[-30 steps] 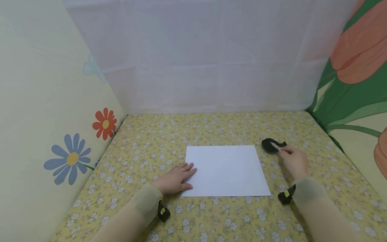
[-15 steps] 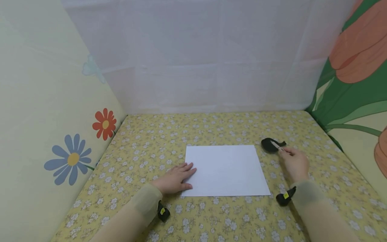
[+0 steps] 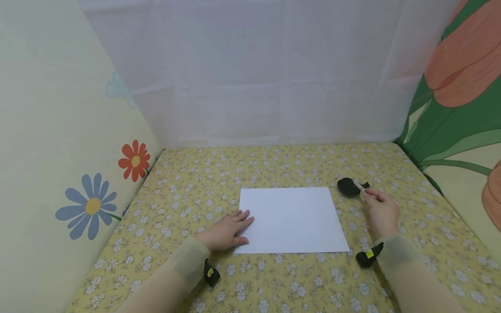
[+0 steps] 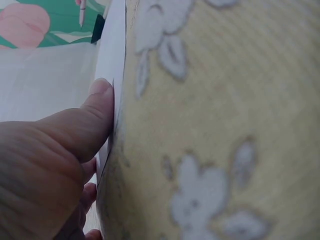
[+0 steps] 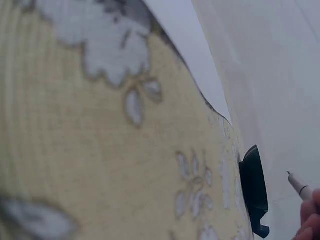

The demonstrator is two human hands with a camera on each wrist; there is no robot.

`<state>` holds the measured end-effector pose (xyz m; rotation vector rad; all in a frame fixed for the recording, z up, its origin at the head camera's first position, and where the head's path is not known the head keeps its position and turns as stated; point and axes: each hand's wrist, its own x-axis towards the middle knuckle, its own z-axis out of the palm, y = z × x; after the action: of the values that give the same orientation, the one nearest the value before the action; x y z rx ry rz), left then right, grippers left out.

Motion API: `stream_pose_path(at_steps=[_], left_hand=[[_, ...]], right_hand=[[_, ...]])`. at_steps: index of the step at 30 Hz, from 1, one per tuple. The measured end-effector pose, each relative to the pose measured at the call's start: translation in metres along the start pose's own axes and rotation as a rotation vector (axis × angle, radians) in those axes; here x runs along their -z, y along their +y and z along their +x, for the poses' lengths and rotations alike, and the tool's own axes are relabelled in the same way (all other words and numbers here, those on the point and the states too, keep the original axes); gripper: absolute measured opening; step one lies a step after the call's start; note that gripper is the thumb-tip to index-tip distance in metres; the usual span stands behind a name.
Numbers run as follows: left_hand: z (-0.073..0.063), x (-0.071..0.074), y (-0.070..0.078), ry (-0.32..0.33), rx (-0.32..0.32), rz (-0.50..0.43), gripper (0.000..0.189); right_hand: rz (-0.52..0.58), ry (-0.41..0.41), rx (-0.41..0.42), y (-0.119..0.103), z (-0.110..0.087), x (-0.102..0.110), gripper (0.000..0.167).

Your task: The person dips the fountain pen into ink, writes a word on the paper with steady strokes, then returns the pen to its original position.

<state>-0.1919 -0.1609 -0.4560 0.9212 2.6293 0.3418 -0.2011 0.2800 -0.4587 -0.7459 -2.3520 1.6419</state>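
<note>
In the head view my left hand (image 3: 223, 232) lies with fingers spread on the left edge of a white sheet of paper (image 3: 295, 221). Its thumb (image 4: 97, 102) rests along the sheet's edge in the left wrist view. Farther right, my right hand (image 3: 383, 213) pinches a slim white pen (image 3: 359, 186) with a fine dark tip. Beyond its fingers sits a low, rounded black object with a narrow tail (image 3: 346, 187), just past the sheet's far right corner. The pen overlaps the tail side of that object from above; the right wrist view shows the pen's tip (image 5: 290, 174) apart from it.
A yellow cloth with white flowers (image 3: 289, 167) covers the table. White fabric (image 3: 250, 78) hangs behind, with flower-printed panels at the left (image 3: 35, 130) and right (image 3: 465, 130). Each wrist carries a small black camera, as on the right wrist (image 3: 366, 259).
The pen's tip has shifted from over the middle of the black object toward its tail side. The left hand and the paper have stayed put.
</note>
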Motion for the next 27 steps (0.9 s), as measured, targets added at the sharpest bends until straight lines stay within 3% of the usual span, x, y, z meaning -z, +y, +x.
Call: stream_pose_path(at_steps=[8, 15, 21, 27], left_hand=[[0.0004, 0.0001, 0.0007, -0.005, 0.008, 0.006, 0.07], [-0.0001, 0.0017, 0.003, -0.01, 0.015, 0.014, 0.069], [-0.0013, 0.0038, 0.0054, -0.009, 0.013, 0.01, 0.069], [-0.0008, 0.0031, 0.0055, -0.011, 0.023, 0.012, 0.069]], right_hand=[[0.125, -0.023, 0.025, 0.0012, -0.0021, 0.0003, 0.046], [0.121, -0.048, 0.023, 0.0023, -0.002, -0.0009, 0.054], [0.126, -0.016, 0.018, 0.001, -0.0006, -0.003, 0.05], [0.202, -0.045, 0.01, 0.0007, -0.0023, -0.0002, 0.051]])
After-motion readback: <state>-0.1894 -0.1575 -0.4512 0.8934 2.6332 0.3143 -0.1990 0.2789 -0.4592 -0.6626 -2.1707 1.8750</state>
